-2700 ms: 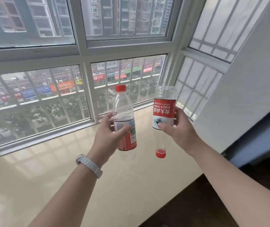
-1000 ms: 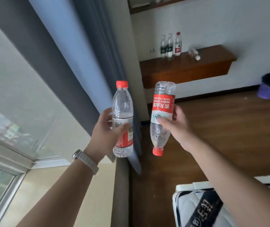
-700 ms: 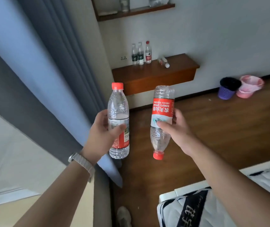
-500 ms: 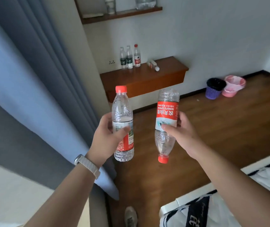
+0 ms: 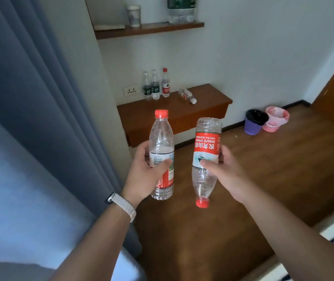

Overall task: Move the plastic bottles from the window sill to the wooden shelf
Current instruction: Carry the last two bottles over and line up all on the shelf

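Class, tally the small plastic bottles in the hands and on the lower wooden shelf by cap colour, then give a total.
Red caps: 3 (upright bottle in left hand, inverted bottle in right hand, red-label bottle standing on lower shelf)
White caps: 3 (end green-label bottle, middle green-label bottle, lying bottle)
Total: 6

On right-side bottle [image 5: 205, 151], held cap-down in right hand [image 5: 227, 173]: red label, white "NONGFU SPRING" beside large Chinese characters, all upside down. On left-side bottle [image 5: 161, 147], in left hand [image 5: 143, 175]: barcode, fine print too small to read. On far bottles [image 5: 155, 87], wooden shelf [image 5: 208, 102]: labels illegible.
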A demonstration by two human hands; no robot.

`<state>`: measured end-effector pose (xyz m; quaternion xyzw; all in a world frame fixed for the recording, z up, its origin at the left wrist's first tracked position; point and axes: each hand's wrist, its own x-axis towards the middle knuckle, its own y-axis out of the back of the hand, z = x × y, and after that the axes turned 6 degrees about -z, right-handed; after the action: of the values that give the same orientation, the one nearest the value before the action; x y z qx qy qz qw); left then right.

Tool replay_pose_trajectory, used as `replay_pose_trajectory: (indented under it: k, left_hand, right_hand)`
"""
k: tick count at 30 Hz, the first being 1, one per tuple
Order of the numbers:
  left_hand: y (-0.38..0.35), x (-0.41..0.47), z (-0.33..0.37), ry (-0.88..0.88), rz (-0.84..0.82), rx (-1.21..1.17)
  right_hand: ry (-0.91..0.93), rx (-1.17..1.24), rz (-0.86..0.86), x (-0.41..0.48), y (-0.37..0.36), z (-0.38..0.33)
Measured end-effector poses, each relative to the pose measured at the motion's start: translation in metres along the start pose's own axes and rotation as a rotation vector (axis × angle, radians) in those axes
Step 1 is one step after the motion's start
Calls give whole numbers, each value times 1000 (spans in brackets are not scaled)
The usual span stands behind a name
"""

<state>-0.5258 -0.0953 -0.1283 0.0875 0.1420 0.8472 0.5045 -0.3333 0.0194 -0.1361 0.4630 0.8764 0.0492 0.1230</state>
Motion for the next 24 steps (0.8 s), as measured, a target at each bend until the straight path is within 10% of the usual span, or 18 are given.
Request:
replay_pose_trajectory:
  k: [24]
  left_hand:
    - [-90, 243, 28, 100, -21, 29]
  right_hand:
    - [-89, 76, 9, 234, 95, -1]
